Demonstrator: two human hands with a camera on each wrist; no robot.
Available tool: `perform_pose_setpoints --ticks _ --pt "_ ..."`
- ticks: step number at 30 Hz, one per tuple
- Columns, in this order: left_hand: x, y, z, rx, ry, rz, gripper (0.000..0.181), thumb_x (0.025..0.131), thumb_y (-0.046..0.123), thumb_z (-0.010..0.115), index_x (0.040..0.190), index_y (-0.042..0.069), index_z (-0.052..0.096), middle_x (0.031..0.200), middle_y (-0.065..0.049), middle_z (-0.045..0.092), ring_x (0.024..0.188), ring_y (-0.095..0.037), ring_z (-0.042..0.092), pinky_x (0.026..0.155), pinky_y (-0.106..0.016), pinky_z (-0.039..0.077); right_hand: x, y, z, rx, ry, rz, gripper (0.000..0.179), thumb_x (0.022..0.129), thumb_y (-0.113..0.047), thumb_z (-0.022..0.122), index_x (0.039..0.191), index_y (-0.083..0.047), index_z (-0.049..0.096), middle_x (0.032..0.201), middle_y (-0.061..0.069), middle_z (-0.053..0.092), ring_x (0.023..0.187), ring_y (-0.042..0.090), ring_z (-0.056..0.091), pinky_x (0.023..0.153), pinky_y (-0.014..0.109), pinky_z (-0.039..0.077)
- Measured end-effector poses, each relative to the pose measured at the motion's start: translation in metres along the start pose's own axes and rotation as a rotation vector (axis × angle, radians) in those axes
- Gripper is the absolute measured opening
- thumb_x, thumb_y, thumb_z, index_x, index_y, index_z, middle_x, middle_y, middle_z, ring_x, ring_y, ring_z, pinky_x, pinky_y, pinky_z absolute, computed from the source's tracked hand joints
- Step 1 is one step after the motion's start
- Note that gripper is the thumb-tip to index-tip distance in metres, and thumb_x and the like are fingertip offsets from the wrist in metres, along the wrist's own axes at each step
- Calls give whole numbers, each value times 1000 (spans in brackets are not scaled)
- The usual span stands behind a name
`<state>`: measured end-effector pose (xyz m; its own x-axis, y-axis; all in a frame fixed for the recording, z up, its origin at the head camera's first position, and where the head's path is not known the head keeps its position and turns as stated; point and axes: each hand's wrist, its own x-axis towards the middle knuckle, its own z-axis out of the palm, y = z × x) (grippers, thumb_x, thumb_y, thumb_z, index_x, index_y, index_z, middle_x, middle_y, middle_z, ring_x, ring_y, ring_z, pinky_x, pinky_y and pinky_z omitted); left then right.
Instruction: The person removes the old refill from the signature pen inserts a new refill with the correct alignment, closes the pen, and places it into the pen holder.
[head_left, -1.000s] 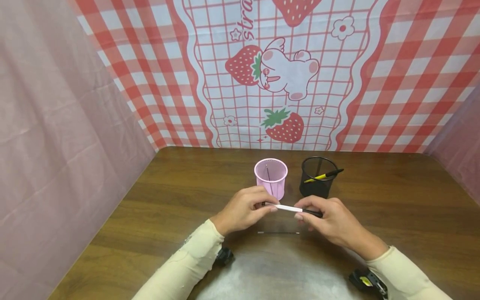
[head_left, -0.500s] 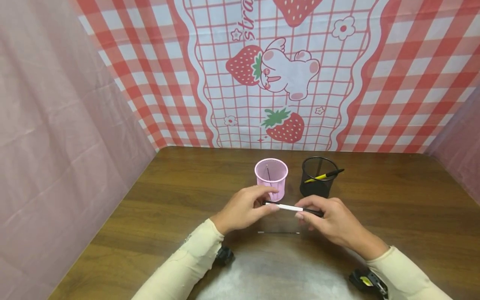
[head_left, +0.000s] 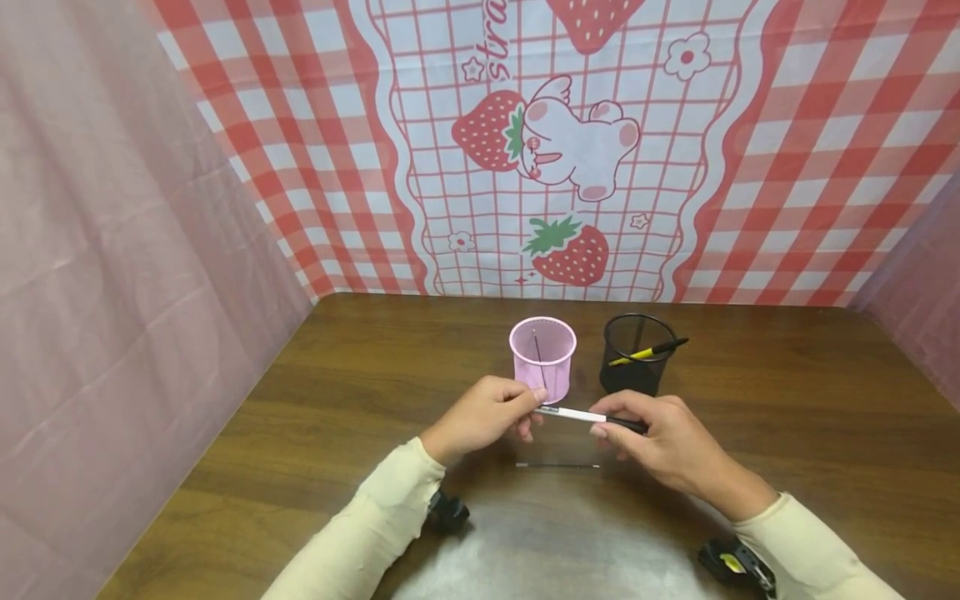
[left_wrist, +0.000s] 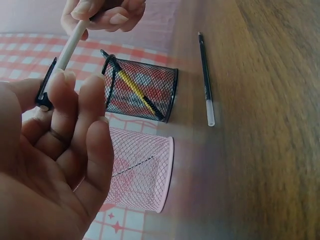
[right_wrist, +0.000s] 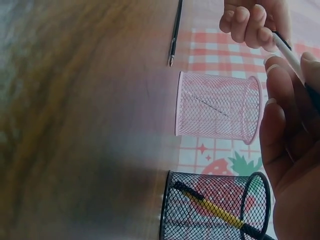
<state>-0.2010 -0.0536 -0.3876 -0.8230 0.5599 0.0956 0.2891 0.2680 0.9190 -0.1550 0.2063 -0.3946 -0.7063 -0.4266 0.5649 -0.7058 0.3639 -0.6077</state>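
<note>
A white pen (head_left: 581, 415) with a black grip section is held level between both hands, just in front of the two cups. My left hand (head_left: 491, 417) pinches its clip end between thumb and index finger; the black clip (left_wrist: 47, 82) shows in the left wrist view. At the other end, my right hand (head_left: 660, 437) grips the black section with thumb and fingers. Below the pen, a thin dark refill (head_left: 557, 465) lies on the table. Its clear end (left_wrist: 210, 112) is visible in the left wrist view.
Behind the hands stands a pink mesh cup (head_left: 543, 362) with a thin refill (head_left: 539, 354) in it. To its right, a black mesh cup (head_left: 630, 379) holds a yellow and black pen (head_left: 647, 353). A checked cloth (head_left: 817, 150) hangs behind the wooden table (head_left: 360, 358).
My left hand has rolled over, its thumb now on top at the pen's clip end, where its fingers were spread half a second ago. My right hand has stayed in place.
</note>
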Motion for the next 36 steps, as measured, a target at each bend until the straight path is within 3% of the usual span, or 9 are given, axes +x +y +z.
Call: perform_pose_setpoints --ticks 5,8,16,31,33,36 --pt "0 1 -1 38 9 63 39 100 27 63 81 -7 66 65 -4 65 66 -27 66 58 -22 44 0 -1 0 8 -3 16 25 84 3 78 101 -12 69 76 -10 70 53 0 61 48 20 50" --pt "0 1 -1 22 4 97 30 98 21 67 86 -7 68 67 -1 64 70 -33 64 58 -22 44 1 -1 -1 13 -8 18 24 84 3 77 101 -12 69 75 -10 69 53 1 60 48 20 50" --pt "0 2 -1 43 57 218 7 91 13 74 88 8 72 75 2 62 70 -12 55 62 -23 45 1 -1 -2 31 -24 14 22 85 3 76 101 -10 69 74 -4 70 54 1 60 49 21 51" --pt "-2 2 0 63 70 280 16 86 6 78 100 4 70 88 -2 68 72 -10 59 65 -28 50 0 -1 1 14 -17 7 26 84 4 76 101 -13 69 72 -5 70 53 1 60 49 19 50" --pt "-2 1 -1 46 59 266 22 86 6 78 105 3 68 91 -3 68 76 -12 60 67 -28 51 -1 -1 1 7 -14 7 25 85 3 77 101 -15 69 72 -5 70 53 1 60 49 19 50" --pt "-1 0 -1 -40 18 173 24 94 10 71 115 -1 65 88 -7 69 77 -18 65 67 -31 53 0 -1 1 -2 -7 4 24 85 2 77 100 -15 69 72 -5 69 53 0 59 49 19 49"
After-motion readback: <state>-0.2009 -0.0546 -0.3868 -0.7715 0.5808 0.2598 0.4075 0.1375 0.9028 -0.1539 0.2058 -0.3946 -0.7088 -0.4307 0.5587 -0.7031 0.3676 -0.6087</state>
